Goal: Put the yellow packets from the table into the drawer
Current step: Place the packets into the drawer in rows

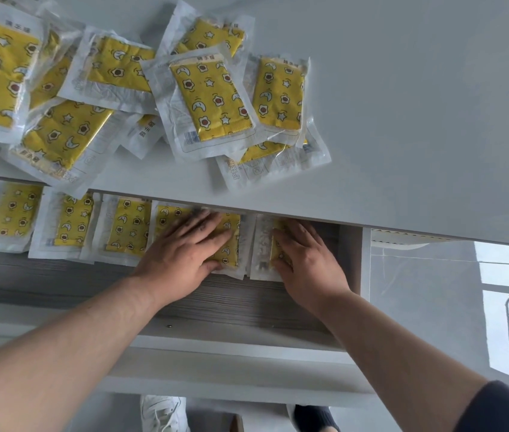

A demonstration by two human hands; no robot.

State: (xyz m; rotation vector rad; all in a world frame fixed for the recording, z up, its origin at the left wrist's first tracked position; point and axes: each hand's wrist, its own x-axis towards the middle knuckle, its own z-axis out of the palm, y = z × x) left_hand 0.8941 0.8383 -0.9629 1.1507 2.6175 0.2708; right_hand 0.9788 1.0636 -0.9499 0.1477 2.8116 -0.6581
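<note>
In the open drawer (59,285), both hands lie flat, palms down, fingers extended; neither grip is clenched around anything. The left hand (184,254) presses on the fourth yellow packet (231,241) of a row, covering most of its printed face. The right hand (306,260) rests on the fifth packet (265,244), the rightmost, which lies just beside the drawer's right wall (351,260); only its clear wrapper edge and a strip of yellow show past the fingers. To the left of the hands, three further packets (73,227) lie side by side along the back of the drawer, their wrappers slightly overlapping. The front part of the drawer's wood-grain floor is bare. Above the drawer, on the pale surface (403,104), a loose pile of yellow packets (209,98) lies overlapping at varied angles, each sealed in clear plastic and printed with stars, moons and flowers; one packet overhangs the surface's front edge. Both forearms are bare, with a dark sleeve (502,410) at the right elbow. Below the drawer front, a white shoe (162,413) is visible.
</note>
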